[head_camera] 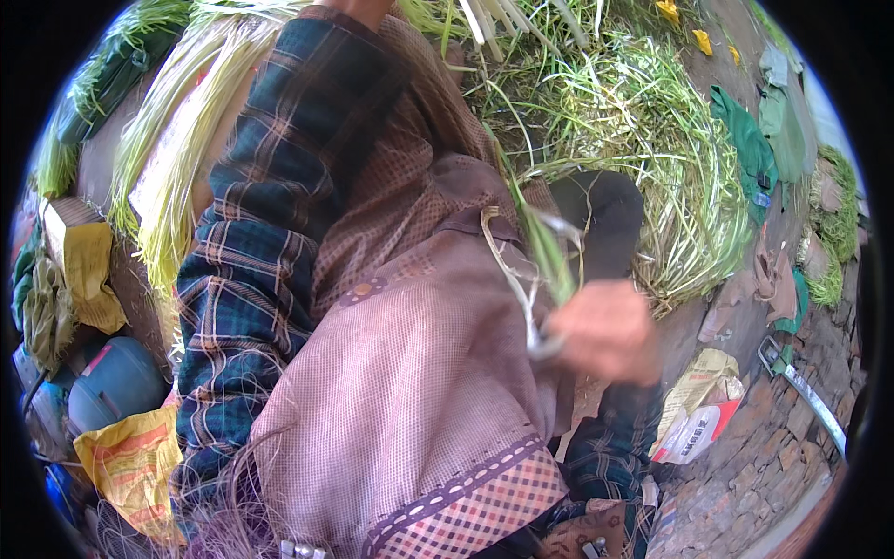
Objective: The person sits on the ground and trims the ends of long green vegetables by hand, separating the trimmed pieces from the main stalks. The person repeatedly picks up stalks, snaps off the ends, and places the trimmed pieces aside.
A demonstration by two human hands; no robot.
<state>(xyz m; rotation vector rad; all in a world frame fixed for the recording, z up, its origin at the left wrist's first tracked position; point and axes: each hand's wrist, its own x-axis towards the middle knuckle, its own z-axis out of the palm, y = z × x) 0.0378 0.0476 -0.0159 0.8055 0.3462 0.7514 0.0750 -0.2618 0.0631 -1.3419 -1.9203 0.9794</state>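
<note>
My right hand (606, 330), blurred, is closed around a strip of long green leaves (548, 251) and a pale, withered peeling (513, 279). These hang in front of the checked apron (419, 335) over my lap. My left arm in a plaid sleeve (258, 230) reaches up to the top edge, where only the wrist shows; the left hand itself is out of view. Several white stalks (492, 24) stick into the picture at the top, their other ends cut off. Beyond my right knee lies a heap of loose green and straw-coloured leaves (656, 161).
Long pale yellow-green leaf bundles (174, 154) lie on the left. Nearby are a yellow-sided box (80, 251), a blue container (115, 384) and a yellow printed bag (133, 468). At right are green cloth (744, 147), a printed sack (698, 412) and a buckled strap (810, 395) on rough ground.
</note>
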